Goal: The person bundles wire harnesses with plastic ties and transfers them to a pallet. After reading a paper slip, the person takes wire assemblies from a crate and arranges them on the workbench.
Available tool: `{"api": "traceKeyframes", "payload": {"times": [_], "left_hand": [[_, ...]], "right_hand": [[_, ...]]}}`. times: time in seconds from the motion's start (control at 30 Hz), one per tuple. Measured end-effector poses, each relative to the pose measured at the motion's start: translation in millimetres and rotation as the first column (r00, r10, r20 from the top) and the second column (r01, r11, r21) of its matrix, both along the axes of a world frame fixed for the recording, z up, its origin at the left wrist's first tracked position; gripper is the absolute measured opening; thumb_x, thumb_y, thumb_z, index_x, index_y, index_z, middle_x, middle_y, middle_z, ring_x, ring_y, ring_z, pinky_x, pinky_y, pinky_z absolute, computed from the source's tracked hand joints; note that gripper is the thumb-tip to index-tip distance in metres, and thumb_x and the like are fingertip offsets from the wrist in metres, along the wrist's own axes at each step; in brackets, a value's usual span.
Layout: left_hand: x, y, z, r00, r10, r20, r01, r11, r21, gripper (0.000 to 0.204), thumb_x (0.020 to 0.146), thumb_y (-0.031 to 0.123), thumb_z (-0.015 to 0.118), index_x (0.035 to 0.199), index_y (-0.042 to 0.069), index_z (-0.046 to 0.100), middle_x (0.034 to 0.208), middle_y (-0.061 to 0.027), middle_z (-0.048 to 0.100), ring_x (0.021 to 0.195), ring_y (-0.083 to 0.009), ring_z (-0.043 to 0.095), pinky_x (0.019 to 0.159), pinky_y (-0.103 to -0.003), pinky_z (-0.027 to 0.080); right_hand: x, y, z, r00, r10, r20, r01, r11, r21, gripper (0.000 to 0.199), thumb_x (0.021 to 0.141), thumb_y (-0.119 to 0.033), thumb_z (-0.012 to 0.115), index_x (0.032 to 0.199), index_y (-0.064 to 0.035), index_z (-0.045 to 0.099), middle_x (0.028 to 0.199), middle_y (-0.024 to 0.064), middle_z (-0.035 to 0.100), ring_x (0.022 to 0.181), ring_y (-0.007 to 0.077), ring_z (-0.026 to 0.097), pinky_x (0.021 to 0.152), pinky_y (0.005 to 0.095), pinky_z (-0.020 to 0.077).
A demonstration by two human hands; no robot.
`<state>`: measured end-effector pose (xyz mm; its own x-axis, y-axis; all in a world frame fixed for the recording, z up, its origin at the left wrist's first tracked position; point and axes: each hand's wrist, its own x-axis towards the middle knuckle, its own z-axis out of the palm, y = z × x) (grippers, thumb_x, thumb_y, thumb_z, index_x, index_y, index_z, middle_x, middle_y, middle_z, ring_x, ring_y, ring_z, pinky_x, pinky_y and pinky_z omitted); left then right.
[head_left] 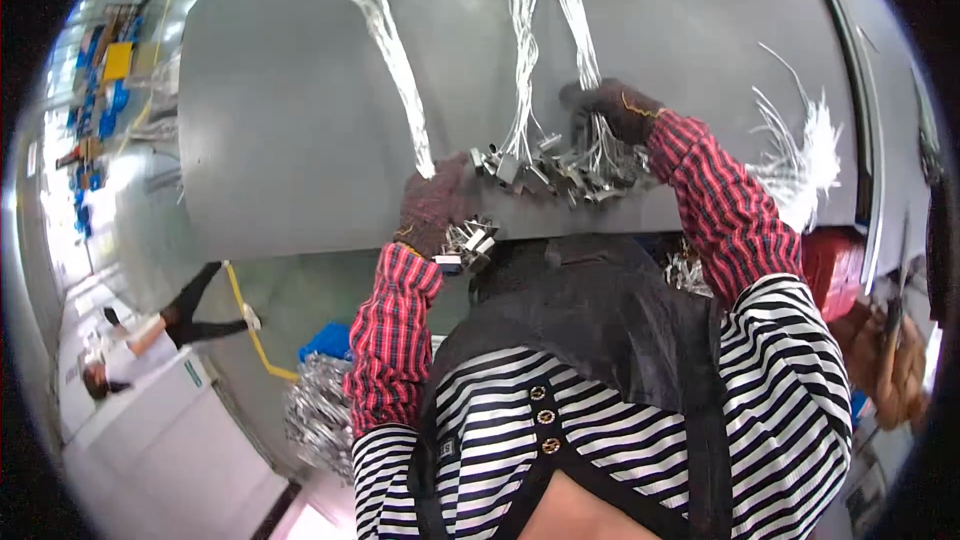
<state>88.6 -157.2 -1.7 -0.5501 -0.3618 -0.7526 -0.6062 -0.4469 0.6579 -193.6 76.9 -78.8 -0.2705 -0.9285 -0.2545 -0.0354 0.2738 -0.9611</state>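
Observation:
My left hand (432, 202), in a dark knitted glove, is closed around a bundle of white wires (395, 65). The strands stretch away over the grey table, and the bundle's metal end pieces (470, 238) stick out below my hand at the near edge. My right hand (615, 110), gloved too, is closed on another wire bundle (570, 10) farther right; part of the grip is hidden by the glove. Between my hands a further wire bundle (522, 70) lies on the table. Small metal end pieces (545, 175) are heaped at its near end and beneath my right hand.
The grey table (270, 120) spans the far side. More white wires (805, 155) lie at its right end, near a raised edge. A red thing (832, 265) stands below that corner. Silvery bundles (320, 410) are piled at lower left. A person (150, 335) walks beyond.

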Motion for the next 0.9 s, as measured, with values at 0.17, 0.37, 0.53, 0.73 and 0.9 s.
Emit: {"api": "traceKeyframes", "payload": {"times": [0.17,0.37,0.53,0.73,0.9], "left_hand": [[1.5,-1.4,-20.8,0.991,-0.065,-0.117,0.039,0.977,-0.209,0.033,0.092,0.030,0.067,0.111,0.003,0.067,0.075,-0.0030,0.061,0.051,-0.0130,0.054,0.045,-0.031,0.042],[-20.3,-1.8,-6.5,0.820,-0.498,0.283,0.572,0.709,-0.413,0.041,0.102,0.035,0.052,0.135,0.011,0.055,0.088,-0.0031,0.062,0.074,-0.0128,0.060,0.069,-0.029,0.050],[-30.6,13.2,13.3,0.995,-0.085,-0.042,0.080,0.989,-0.122,0.033,0.100,0.031,0.055,0.120,0.007,0.065,0.077,-0.0011,0.060,0.063,-0.0097,0.058,0.052,-0.025,0.048],[-20.4,9.2,22.5,0.984,0.121,-0.128,-0.122,0.992,0.000,0.031,0.100,0.023,0.055,0.121,0.002,0.063,0.083,-0.0002,0.061,0.068,-0.0101,0.062,0.053,-0.026,0.048],[-18.2,11.2,38.5,0.873,0.328,-0.362,-0.384,0.918,-0.094,0.034,0.102,0.028,0.055,0.115,-0.002,0.064,0.075,-0.0013,0.061,0.058,-0.0087,0.055,0.051,-0.027,0.046]], "right_hand": [[-5.3,-38.5,-0.3,0.445,-0.178,0.878,0.066,0.984,0.166,0.033,0.095,-0.015,0.060,0.124,-0.0001,0.059,0.108,0.0156,0.068,0.092,0.0242,0.067,0.083,0.0404,0.0565],[-5.5,-77.6,-15.7,0.166,-0.187,0.968,0.236,0.961,0.145,0.054,0.086,-0.013,0.061,0.136,0.0042,0.048,0.130,0.0210,0.059,0.118,0.0362,0.059,0.106,0.0514,0.0465],[7.2,-112.7,29.5,0.328,-0.182,0.927,0.223,0.968,0.112,0.056,0.079,-0.017,0.070,0.129,0.0018,0.051,0.104,0.0139,0.063,0.099,0.0302,0.065,0.101,0.0472,0.0495],[24.5,-125.2,47.8,0.416,-0.107,0.903,0.353,0.934,-0.052,0.028,0.079,-0.018,0.074,0.093,-0.0010,0.057,0.082,0.0098,0.056,0.071,0.0282,0.058,0.083,0.0500,0.0520],[37.0,-91.1,84.1,0.545,-0.295,0.785,0.583,0.806,-0.102,0.020,0.086,-0.002,0.070,0.102,0.0038,0.059,0.089,0.0153,0.066,0.081,0.0292,0.068,0.075,0.0437,0.0580]]}}
